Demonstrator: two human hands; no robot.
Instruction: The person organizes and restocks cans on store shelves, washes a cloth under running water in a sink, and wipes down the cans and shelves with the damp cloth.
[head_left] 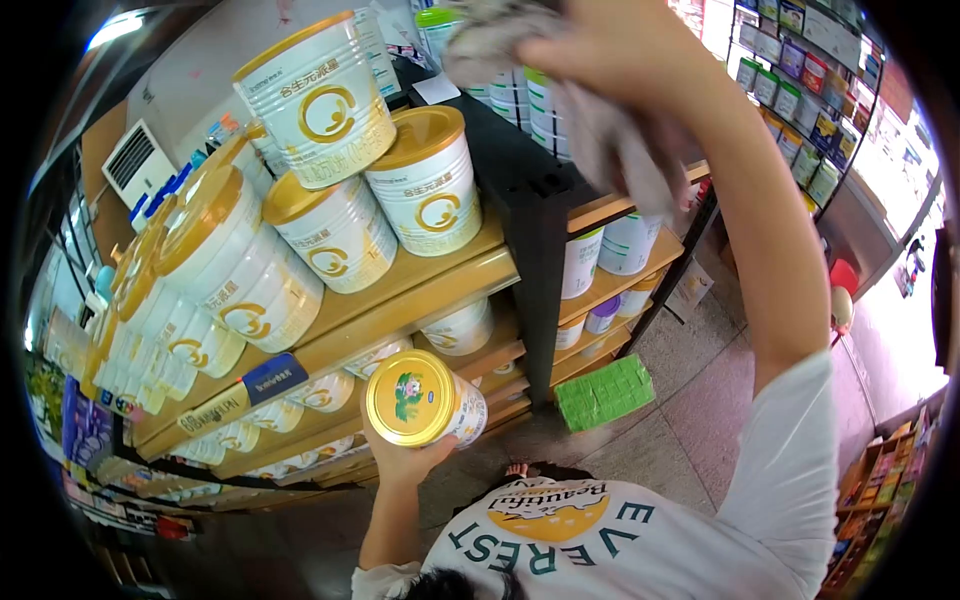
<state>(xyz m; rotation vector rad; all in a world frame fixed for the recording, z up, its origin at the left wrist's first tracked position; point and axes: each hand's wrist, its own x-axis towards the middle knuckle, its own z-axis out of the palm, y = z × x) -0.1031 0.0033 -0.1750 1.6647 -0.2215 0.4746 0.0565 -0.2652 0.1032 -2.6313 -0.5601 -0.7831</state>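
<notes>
My left hand (407,455) is wrapped round a milk powder can (410,398) with a yellow lid bearing a green palm print. The can is held tilted in front of the shelf, its lid facing me. Raised at the top of the view, my right hand (590,45) grips a crumpled grey cloth (625,150). Part of the cloth hangs below the hand, over the corner of the shelf unit. White cans with gold lids stand near both hands, among them a stacked can (320,105) resting on others.
A wooden shelf (350,325) holds rows of gold-lidded cans at left. A black post (535,290) separates it from a side shelf (590,325) with more cans. A green wrapped box (605,392) lies on the tiled floor. Another stocked rack (800,95) stands far right.
</notes>
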